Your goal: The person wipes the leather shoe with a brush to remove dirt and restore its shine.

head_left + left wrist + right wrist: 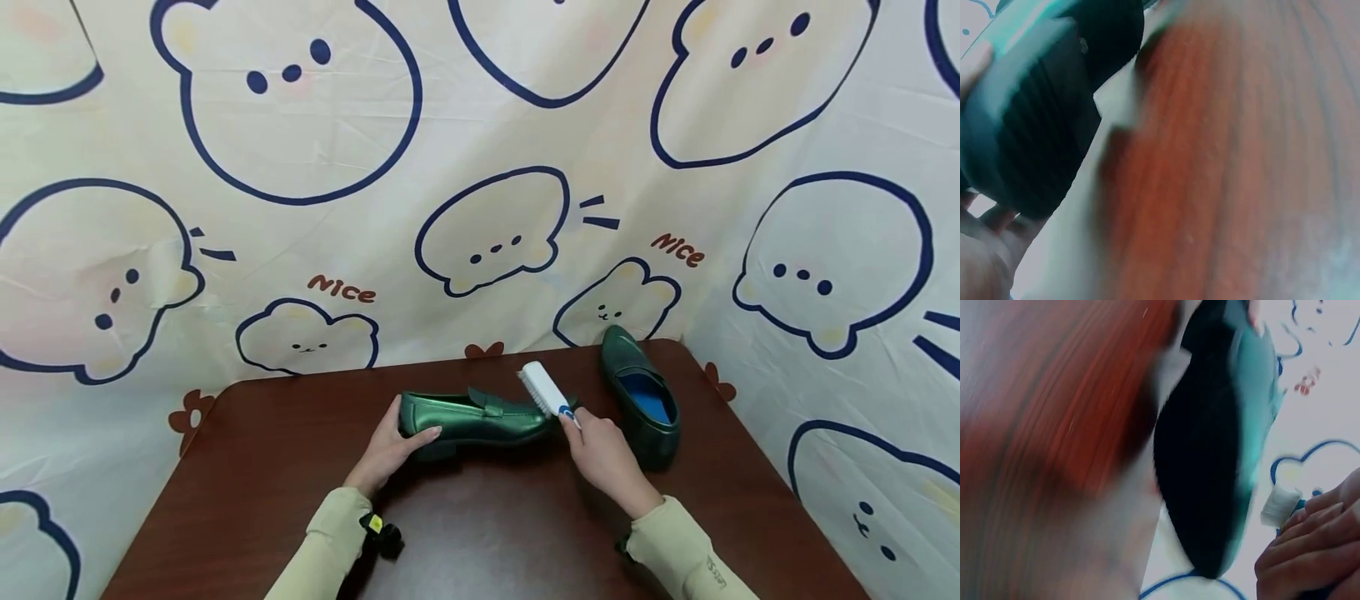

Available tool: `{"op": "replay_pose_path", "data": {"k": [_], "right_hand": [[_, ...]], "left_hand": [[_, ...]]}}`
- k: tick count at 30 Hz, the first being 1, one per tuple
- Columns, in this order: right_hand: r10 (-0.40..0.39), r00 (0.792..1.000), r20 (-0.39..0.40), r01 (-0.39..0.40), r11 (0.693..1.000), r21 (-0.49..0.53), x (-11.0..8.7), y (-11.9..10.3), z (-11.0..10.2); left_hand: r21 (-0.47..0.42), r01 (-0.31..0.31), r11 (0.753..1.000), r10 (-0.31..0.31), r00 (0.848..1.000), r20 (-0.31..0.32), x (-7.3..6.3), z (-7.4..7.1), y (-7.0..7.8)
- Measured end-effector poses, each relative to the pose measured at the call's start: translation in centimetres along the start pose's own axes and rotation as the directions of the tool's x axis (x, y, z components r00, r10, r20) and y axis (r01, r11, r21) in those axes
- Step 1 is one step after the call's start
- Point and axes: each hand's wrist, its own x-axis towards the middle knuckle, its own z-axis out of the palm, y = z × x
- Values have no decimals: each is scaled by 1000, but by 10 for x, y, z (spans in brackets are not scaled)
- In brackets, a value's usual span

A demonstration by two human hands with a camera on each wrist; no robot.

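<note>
A shiny green loafer (465,419) is held sideways over the table, its toe pointing right. My left hand (392,450) grips it at the heel, thumb along the near side. In the left wrist view its dark heel block (1035,119) and sole face the camera. My right hand (603,454) holds a white brush (546,390) by its handle, the bristles turned toward the loafer's toe. In the right wrist view the brush head (1282,505) shows beside the curled fingers, and the loafer's dark sole (1200,450) fills the middle.
A second green loafer (641,400) with a blue insole stands at the right back of the brown table (480,517), toe toward the wall. A cloth with cartoon bears (495,233) hangs behind the table and along its sides.
</note>
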Motion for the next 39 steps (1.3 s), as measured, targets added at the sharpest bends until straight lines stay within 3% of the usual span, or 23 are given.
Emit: {"op": "replay_pose_path", "data": {"k": [3,7,11,16,24,32,39], "right_hand": [[-28,999,40,27,1000,14,-3,-9,10],[-29,994,109,27,999,22,-7,-17,26],[-42,991,130,42,999,0,-11,-18,42],[-57,991,123,63,997,-48,-15,-17,52],[16,997,69,-5,988,-153,-15,-6,52],[88,996,-16,-89,958,-272,-9,22,34],[95,993,-65,-109,956,-273,-6,28,21]], "left_hand": [[50,-17,999,18,1000,-25,1,1,4],[133,-103,986,112,992,-63,5,2,8],[188,-164,968,177,983,-56,7,4,6],[231,-136,963,146,989,-27,6,3,2],[238,-139,961,132,990,47,8,0,1],[239,-163,957,154,987,54,6,-2,-1],[224,-156,962,148,988,50,6,-1,-1]]}}
